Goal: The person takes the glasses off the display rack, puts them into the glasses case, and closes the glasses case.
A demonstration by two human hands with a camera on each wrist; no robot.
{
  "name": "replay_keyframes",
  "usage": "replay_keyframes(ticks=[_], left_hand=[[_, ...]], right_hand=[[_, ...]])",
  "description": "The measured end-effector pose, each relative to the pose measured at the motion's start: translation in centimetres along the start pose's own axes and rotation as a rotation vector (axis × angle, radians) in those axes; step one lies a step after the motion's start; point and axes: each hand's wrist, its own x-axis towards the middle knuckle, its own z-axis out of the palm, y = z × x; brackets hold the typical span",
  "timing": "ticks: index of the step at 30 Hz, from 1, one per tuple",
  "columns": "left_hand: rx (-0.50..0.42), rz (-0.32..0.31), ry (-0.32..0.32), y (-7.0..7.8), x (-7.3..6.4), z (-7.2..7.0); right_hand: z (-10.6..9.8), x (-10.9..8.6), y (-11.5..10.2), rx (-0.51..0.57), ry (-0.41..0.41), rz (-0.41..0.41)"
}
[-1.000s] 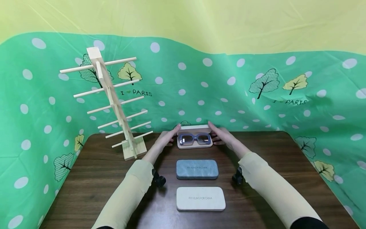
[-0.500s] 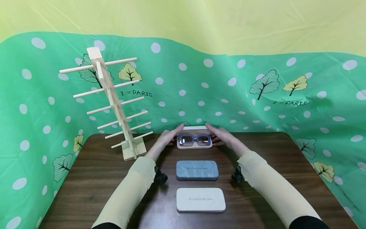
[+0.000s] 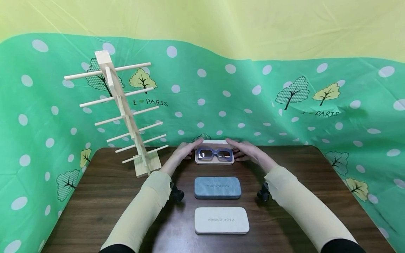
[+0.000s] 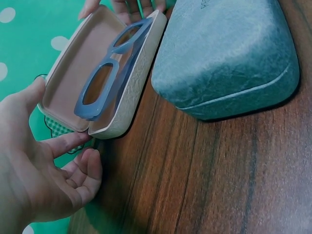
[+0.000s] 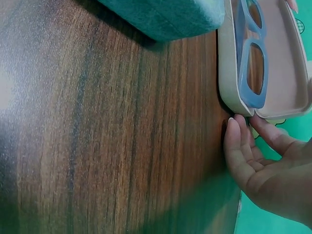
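At the back of the table stands an open pale glasses case (image 3: pixel 215 162), its lid (image 4: pixel 68 63) raised. Inside lies a pair of blue-framed sunglasses (image 3: pixel 207 154) with dark lenses. My left hand (image 3: pixel 184 151) holds the case's left end, thumb at the lid's outer edge and index finger by the hinge. At the opposite end my right hand (image 3: pixel 250 151) mirrors this; in the right wrist view its index fingertip is at the hinge corner and its other fingers are curled beside the base. A closed blue glasses case (image 3: pixel 217 188) lies in front of the open one.
Nearest me on the dark wooden table (image 3: pixel 294 175) is a closed white glasses case (image 3: pixel 221 220). A wooden rack (image 3: pixel 128 116) with several pegs stands at the back left. Behind the table hangs a green and yellow patterned cloth (image 3: pixel 240 91).
Both thumbs have moved inward along the lid's top edge, which now sits slightly lower. The sunglasses and the two closed cases have stayed in place.
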Motion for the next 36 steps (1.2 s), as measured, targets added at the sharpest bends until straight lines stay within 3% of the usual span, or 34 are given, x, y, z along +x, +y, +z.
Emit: replay_keyframes(ticks=[19,36], left_hand=[[0.076,0.04,-0.044,-0.7,0.1,-0.3],[0.074,0.067,-0.078,-1.1,-0.2,-0.5]], right_hand=[[-0.5,0.2,0.5,0.008,-0.058,-0.004],[-0.6,0.2,1.0,-0.004,-0.09,-0.042]])
